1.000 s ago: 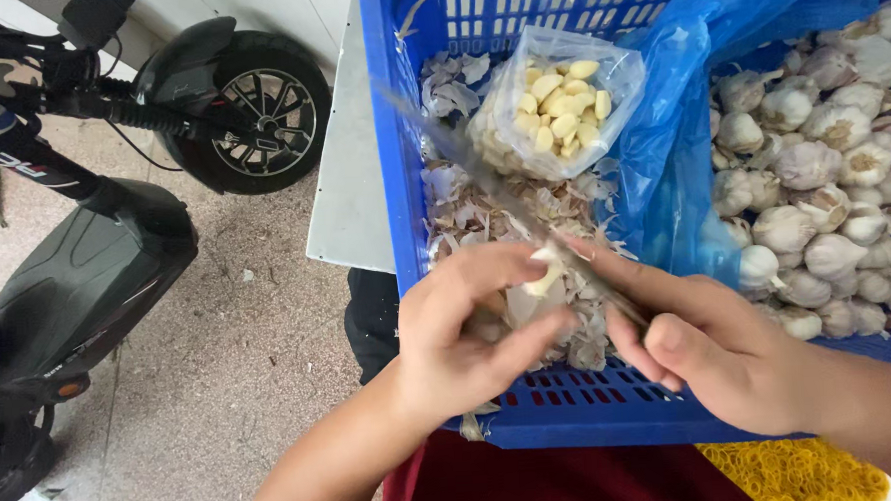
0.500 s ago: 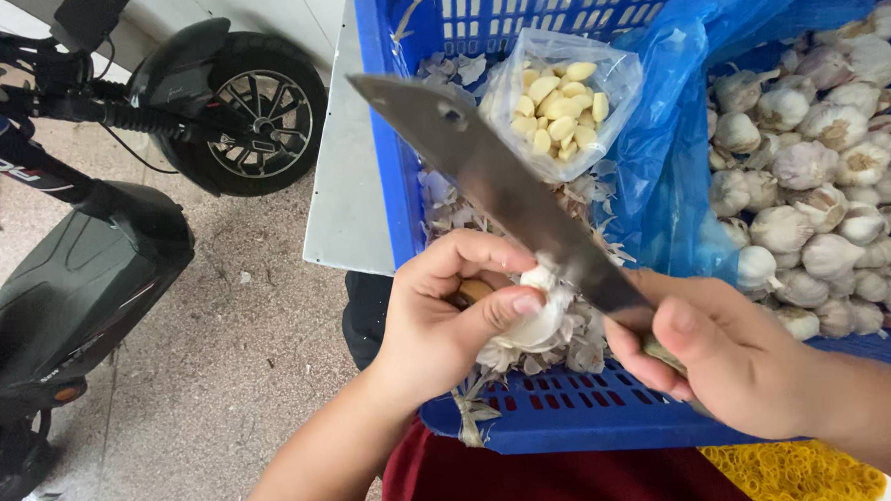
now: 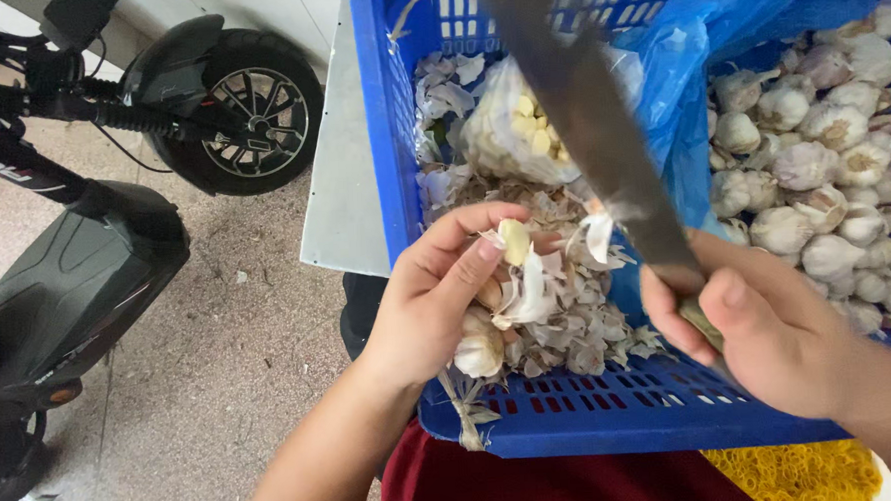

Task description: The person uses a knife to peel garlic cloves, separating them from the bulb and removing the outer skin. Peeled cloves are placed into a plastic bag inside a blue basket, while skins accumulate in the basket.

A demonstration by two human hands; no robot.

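Observation:
My left hand (image 3: 437,291) holds a partly peeled garlic bulb (image 3: 512,278) over a blue plastic crate (image 3: 573,420); a bare yellowish clove shows at my fingertips and white skin hangs loose. My right hand (image 3: 759,322) grips the handle of a long knife (image 3: 585,124), whose blade points up and away over the crate, a scrap of skin stuck to it. Under my hands lies a heap of papery garlic skins (image 3: 569,325). A clear bag of peeled cloves (image 3: 520,127) rests on the skins.
Whole garlic bulbs (image 3: 823,174) fill a blue plastic bag (image 3: 688,70) in the crate's right half. A black scooter (image 3: 84,236) stands on the speckled floor at left, its wheel (image 3: 249,114) near a white panel (image 3: 347,175). A yellow mesh (image 3: 796,471) lies below the crate.
The knife blade has swung from slanting left to pointing up and away. My left hand has turned the bulb, baring a clove and loosening more skin.

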